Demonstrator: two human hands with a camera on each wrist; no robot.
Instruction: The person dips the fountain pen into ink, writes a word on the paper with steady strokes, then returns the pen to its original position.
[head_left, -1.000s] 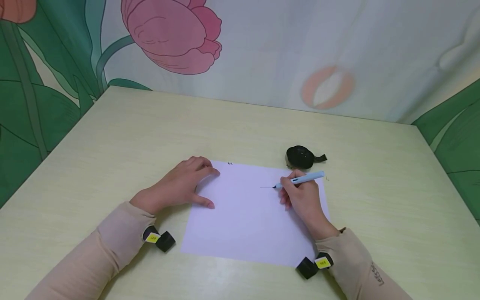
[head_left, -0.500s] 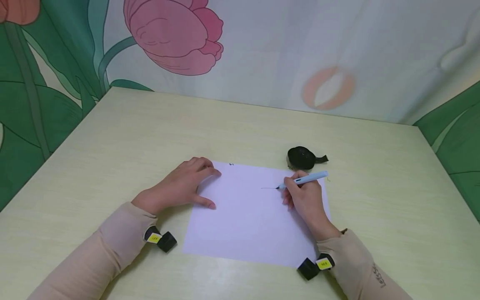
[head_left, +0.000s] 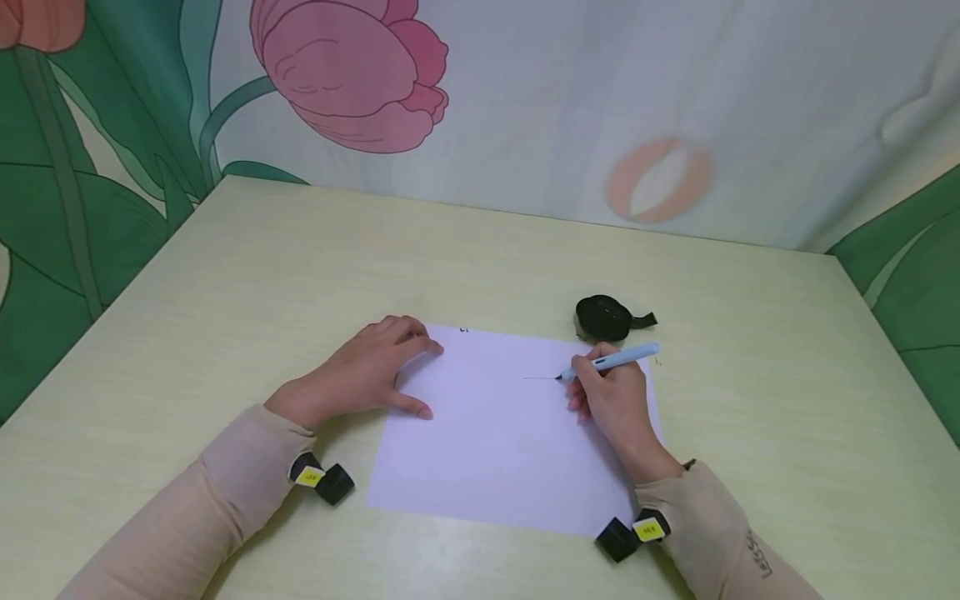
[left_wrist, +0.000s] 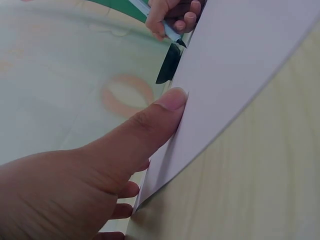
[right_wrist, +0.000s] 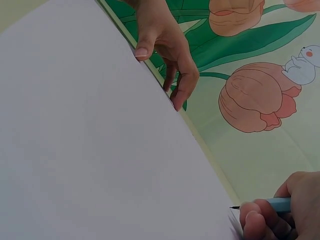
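Note:
A white sheet of paper (head_left: 480,442) lies on the table, with a short thin line drawn across its upper right part. My right hand (head_left: 611,396) pinches a light blue pen (head_left: 618,357) between thumb and fingers, its dark tip at the right end of that line. In the right wrist view the pen (right_wrist: 280,204) shows beside the curled fingers. My left hand (head_left: 367,367) is spread over the paper's upper left edge, thumb and fingertips resting on the sheet. The left wrist view shows the thumb (left_wrist: 145,125) lying along the paper (left_wrist: 240,60).
A black roll of tape (head_left: 602,318) with a loose end stands just beyond the paper's upper right corner. Small dark marks (head_left: 464,330) show at the paper's top edge. The pale wooden table (head_left: 450,258) reaches back to a flower-printed curtain (head_left: 525,108).
The pen tip has moved slightly right with my right hand, and the drawn line is a little longer. My left hand stays in place on the paper.

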